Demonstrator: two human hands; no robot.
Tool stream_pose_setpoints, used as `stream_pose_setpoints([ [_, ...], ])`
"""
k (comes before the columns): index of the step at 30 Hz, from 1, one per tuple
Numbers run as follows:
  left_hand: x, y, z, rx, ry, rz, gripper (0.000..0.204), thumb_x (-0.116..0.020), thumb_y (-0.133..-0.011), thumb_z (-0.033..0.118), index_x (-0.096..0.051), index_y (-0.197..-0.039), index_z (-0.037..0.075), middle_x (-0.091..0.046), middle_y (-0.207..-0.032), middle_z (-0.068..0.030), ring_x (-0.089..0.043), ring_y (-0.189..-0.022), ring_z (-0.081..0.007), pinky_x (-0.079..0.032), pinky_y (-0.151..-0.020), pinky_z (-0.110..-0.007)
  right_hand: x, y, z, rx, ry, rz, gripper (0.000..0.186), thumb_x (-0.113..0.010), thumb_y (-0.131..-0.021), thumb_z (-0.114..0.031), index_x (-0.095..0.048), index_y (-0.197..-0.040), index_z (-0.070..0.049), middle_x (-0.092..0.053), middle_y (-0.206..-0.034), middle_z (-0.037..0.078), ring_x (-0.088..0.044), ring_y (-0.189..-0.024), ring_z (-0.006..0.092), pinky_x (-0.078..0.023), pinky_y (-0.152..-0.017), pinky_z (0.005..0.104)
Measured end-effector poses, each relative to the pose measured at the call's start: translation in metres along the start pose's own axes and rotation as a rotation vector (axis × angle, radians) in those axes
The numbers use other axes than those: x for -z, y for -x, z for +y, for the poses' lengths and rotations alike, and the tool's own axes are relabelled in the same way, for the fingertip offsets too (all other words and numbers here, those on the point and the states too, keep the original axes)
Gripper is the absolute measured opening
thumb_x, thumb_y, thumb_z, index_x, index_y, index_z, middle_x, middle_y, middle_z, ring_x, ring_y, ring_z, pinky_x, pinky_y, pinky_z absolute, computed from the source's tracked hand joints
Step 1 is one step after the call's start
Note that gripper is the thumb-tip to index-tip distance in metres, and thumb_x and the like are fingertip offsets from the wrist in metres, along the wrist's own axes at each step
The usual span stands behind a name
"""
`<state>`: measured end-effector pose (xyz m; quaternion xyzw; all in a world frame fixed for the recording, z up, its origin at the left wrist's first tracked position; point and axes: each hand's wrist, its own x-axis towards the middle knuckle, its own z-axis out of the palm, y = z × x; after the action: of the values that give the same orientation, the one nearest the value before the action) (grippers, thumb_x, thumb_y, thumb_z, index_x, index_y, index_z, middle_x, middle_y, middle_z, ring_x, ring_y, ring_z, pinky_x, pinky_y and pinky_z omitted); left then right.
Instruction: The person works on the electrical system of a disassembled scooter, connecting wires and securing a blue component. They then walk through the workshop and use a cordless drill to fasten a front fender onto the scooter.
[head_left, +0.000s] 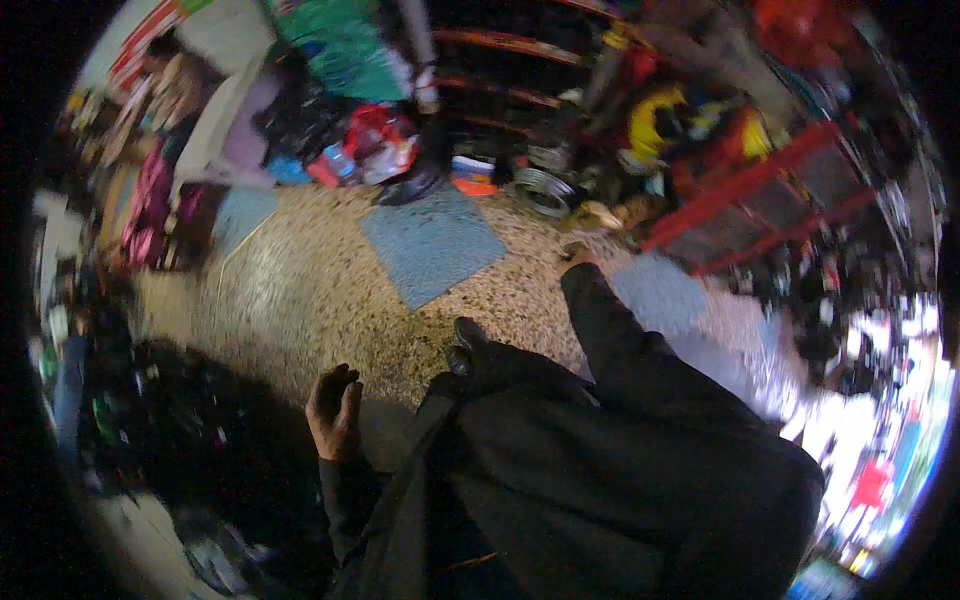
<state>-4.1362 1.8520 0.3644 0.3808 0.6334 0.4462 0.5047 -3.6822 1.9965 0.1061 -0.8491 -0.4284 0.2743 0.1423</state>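
My left hand (335, 412) hangs low over the speckled floor (300, 300), its thumb apart from the loosely bent fingers. I see nothing between them, and the fingertips look dark. Farther forward and to the right, my right hand (577, 257) reaches out at the end of a dark sleeve (610, 310). It is small and blurred, so its grip and anything in it cannot be made out. Nearest to it, beyond the fingers, are a round metal ring-shaped part (545, 190) and a tan object (598, 216) on the floor.
A red metal frame (745, 205) with dark panels stands at the right. Bags, including a red plastic one (382, 145) and a green sack (340, 50), pile up ahead. A pale chair-like piece (222, 130) stands far left. A person (178, 80) is beyond it. Dark clutter (170, 420) lies left.
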Motion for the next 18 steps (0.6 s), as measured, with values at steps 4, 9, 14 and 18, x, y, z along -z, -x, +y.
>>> stream_pose_setpoints([
  [4,-0.037,-0.048,0.007,-0.173,-0.222,-0.349,0.027,-0.061,-0.090,0.006,-0.059,-0.116,-0.002,-0.066,-0.106,-0.0115,-0.061,-0.097,-0.0171,-0.049,-0.084,-0.030,0.066,0.056,0.132,-0.356,0.129,0.187,0.032,-0.070,-0.077,-0.029,-0.068,-0.103,-0.009,-0.068,-0.103,0.015,-0.064,-0.097,0.0310,-0.052,-0.081,0.0395],
  [9,-0.121,-0.073,0.023,-0.318,-0.336,-0.629,0.028,-0.061,-0.087,0.003,-0.059,-0.115,-0.001,-0.066,-0.101,-0.0105,-0.061,-0.088,-0.0136,-0.050,-0.077,-0.028,0.091,0.187,0.239,-0.535,0.203,0.033,0.027,-0.055,-0.088,-0.030,-0.068,-0.099,-0.009,-0.068,-0.103,0.013,-0.064,-0.098,0.0288,-0.051,-0.083,0.0376],
  [14,-0.202,-0.059,0.037,-0.324,-0.502,-0.870,0.027,-0.062,-0.089,0.005,-0.058,-0.116,0.001,-0.066,-0.102,-0.0087,-0.062,-0.093,-0.0153,-0.051,-0.078,-0.031,0.068,0.273,0.313,-0.637,0.008,-0.102,0.034,-0.060,-0.085,-0.035,-0.065,-0.107,-0.010,-0.066,-0.108,0.012,-0.063,-0.102,0.0283,-0.050,-0.086,0.0393],
  [18,-0.273,-0.036,0.031,-0.371,-0.555,-1.000,0.031,-0.063,-0.087,0.008,-0.057,-0.117,0.001,-0.067,-0.098,-0.0126,-0.065,-0.089,-0.0179,-0.053,-0.071,-0.032,0.051,0.282,0.382,-0.724,-0.224,0.028,0.045,-0.066,-0.080,-0.040,-0.062,-0.113,-0.010,-0.065,-0.113,0.011,-0.062,-0.105,0.0285,-0.050,-0.089,0.0411],
])
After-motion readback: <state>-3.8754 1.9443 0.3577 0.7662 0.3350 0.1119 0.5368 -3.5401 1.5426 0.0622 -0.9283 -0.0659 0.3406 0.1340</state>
